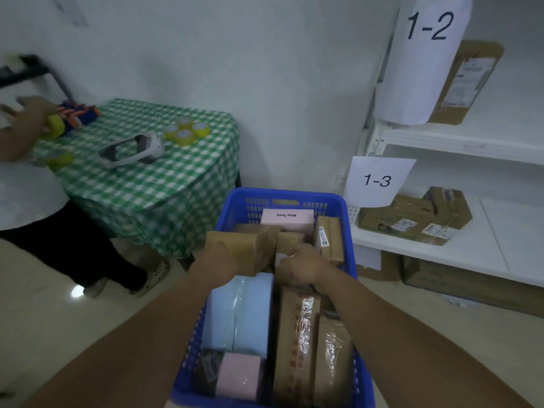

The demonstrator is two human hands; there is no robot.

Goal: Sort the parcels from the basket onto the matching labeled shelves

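Gripping brown paper-wrapped parcel [250,245] with left hand [217,257], raised over far half of blue plastic slatted basket [282,194]. Fingers wrapped out of sight behind it, so hold judged from wrist and palm. Long axis running left to right across basket, left end jutting past left rim. Right hand [303,267] touching or just beside parcel's right end, fingers curled. Cannot tell whether pinching that parcel, small brown cardboard box [290,240] just beyond it, or a pale scrap at the knuckles.

White metal shelving [441,248] lying to the right of basket, with paper labels 1-2 [428,25] above and 1-3 [378,181] below, both levels already carrying brown boxes. Right hand nearer the shelves, so likely a pass to the right or a reach across by the left.

No address label readable on held parcel, so matching shelf unknown. Motion blur on both hands. Remaining in basket: pink box [287,219] at far rim, pale blue film-wrapped parcel [238,310] along left side, taped brown parcels along right side. Near rim cut off by frame bottom.
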